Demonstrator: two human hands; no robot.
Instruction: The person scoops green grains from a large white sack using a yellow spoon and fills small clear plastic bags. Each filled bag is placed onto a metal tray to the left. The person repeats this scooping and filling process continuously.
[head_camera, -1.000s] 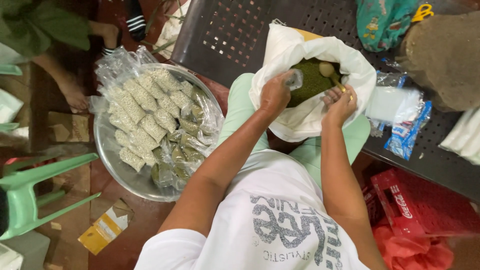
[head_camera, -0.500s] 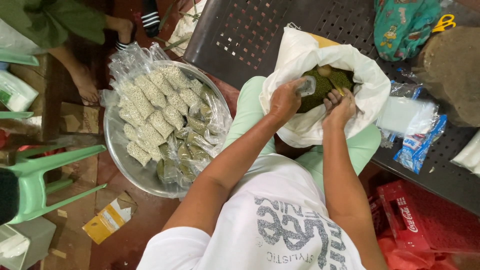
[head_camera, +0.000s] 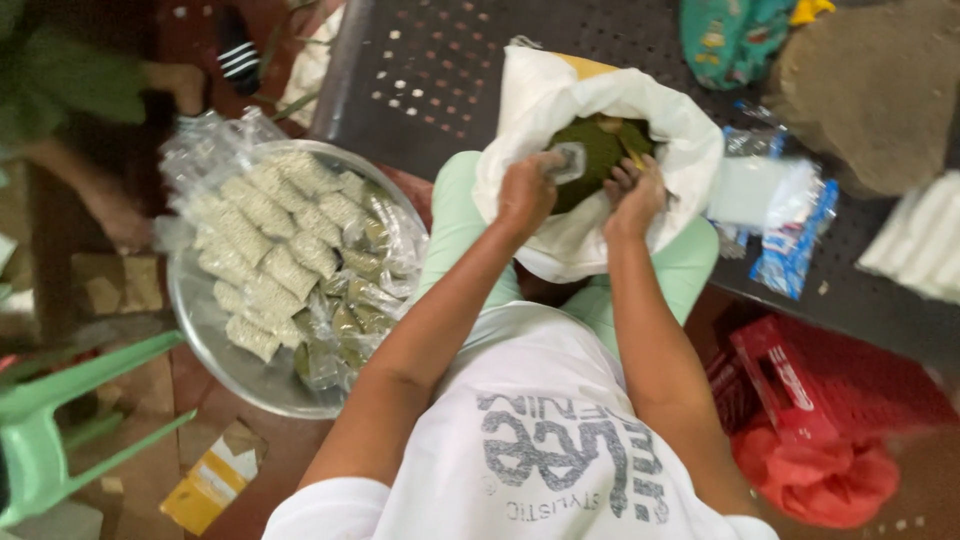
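Note:
A white sack (head_camera: 560, 240) rests on my lap, open at the top and filled with a green powdery mass (head_camera: 600, 150). My left hand (head_camera: 527, 190) holds a small clear plastic bag (head_camera: 572, 160) at the sack's mouth. Beside it, my right hand (head_camera: 635, 195) reaches into the green mass with the fingers bent; whether it holds anything is hidden. To my left a round metal basin (head_camera: 215, 340) carries several small clear packets (head_camera: 290, 250) of pale green filling.
A dark perforated metal bench (head_camera: 440, 70) runs behind the sack, with plastic wrappers (head_camera: 790, 230) and cloth bundles (head_camera: 860, 90) on it. A red crate (head_camera: 830, 380) sits at the right, a green plastic chair (head_camera: 60, 420) at the left. Another person's feet (head_camera: 170, 85) show at the top left.
The view has shifted slightly, and the sack and my hands sit a little further right in it. My hands stay at the sack's mouth, the right one dipped slightly further into the green mass.

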